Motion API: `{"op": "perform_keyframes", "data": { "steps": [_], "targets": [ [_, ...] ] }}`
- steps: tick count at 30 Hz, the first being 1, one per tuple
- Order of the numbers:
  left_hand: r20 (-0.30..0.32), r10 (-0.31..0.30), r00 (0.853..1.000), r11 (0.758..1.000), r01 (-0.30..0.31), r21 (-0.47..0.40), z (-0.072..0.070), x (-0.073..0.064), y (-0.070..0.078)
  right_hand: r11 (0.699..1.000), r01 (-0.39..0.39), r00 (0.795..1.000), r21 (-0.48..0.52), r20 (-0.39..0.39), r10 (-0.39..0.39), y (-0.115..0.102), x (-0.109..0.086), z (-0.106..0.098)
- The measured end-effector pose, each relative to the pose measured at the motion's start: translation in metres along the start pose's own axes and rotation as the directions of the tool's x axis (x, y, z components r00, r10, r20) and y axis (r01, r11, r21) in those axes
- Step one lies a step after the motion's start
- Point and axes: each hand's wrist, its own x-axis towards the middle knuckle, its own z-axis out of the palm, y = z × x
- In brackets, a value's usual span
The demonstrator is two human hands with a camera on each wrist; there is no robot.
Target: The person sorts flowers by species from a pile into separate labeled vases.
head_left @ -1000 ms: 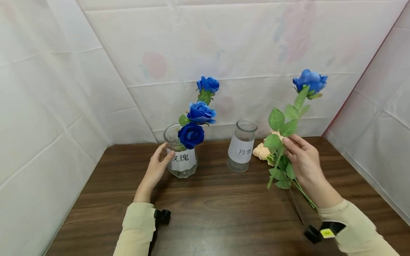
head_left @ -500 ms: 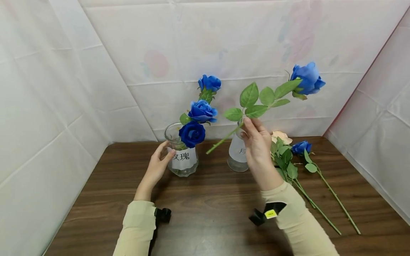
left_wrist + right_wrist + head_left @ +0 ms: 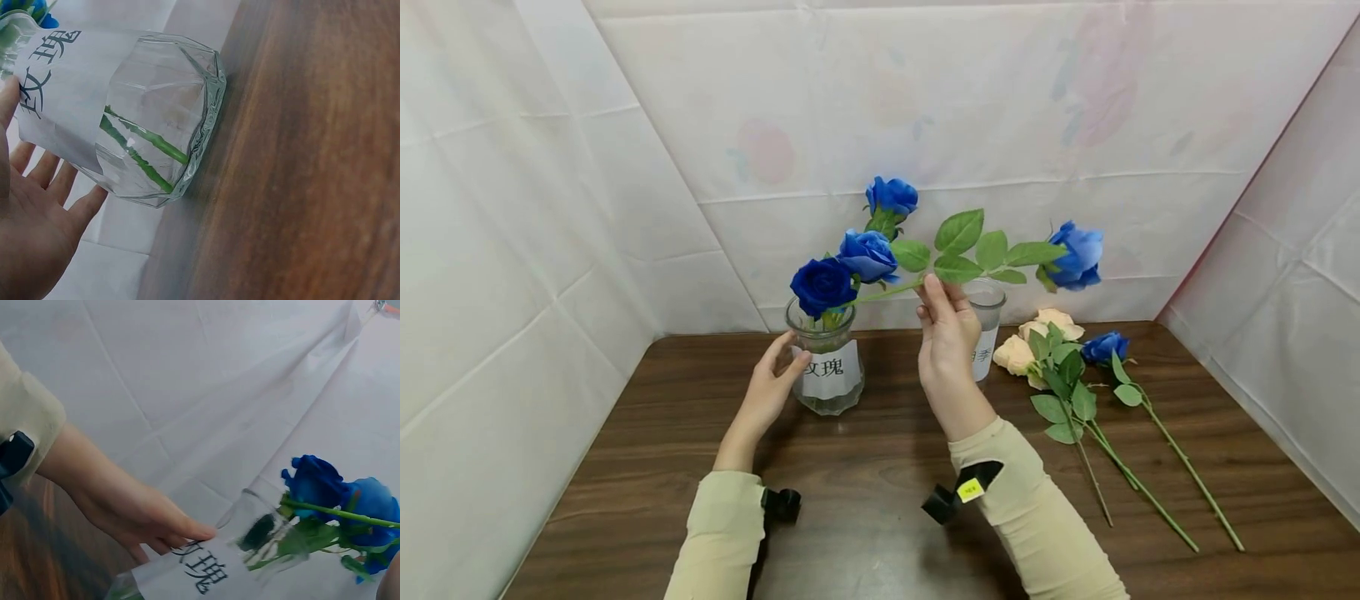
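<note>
Blue in its petals, a long-stemmed flower (image 3: 1077, 257) is almost level in the air, pinched at the stem between thumb and fingers of the right hand (image 3: 949, 350). The end of its stem is at the mouth of a glass jar (image 3: 826, 405); whether it is inside the rim, one cannot tell. This jar stands upright near the far edge of the worktop (image 3: 865, 542), left of the middle, and contains three other blue flowers (image 3: 867, 254). The left hand (image 3: 766, 377) holds the jar at its left side, the thumb at the edge of the white label (image 3: 833, 369). A second jar (image 3: 989, 315), partly hidden by the right hand, stands near the far edge. Toward the right edge lie peach flowers (image 3: 1017, 356) and one more blue flower (image 3: 1105, 347), stems toward the near edge.
</note>
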Motion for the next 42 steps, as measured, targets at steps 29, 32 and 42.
{"op": "perform_keyframes", "data": {
  "steps": [29, 32, 42],
  "targets": [
    [0.028, -0.048, 0.998, 0.999, 0.048, 0.0, 0.002, -0.009, 0.028, 0.857, 0.247, 0.962, -0.452, 0.222, -0.16, 0.067, 0.022, 0.006],
    [0.019, -0.047, 0.999, 0.999, 0.048, -0.006, 0.001, -0.007, 0.02, 0.837, 0.244, 0.961, -0.491, 0.238, -0.141, 0.074, 0.02, 0.007],
    [-0.003, -0.004, 1.0, 1.0, 0.004, 0.017, 0.0, -0.001, -0.001, 0.821, 0.142, 0.979, -0.554, 0.203, -0.032, 0.083, 0.015, 0.001]
  ]
}}
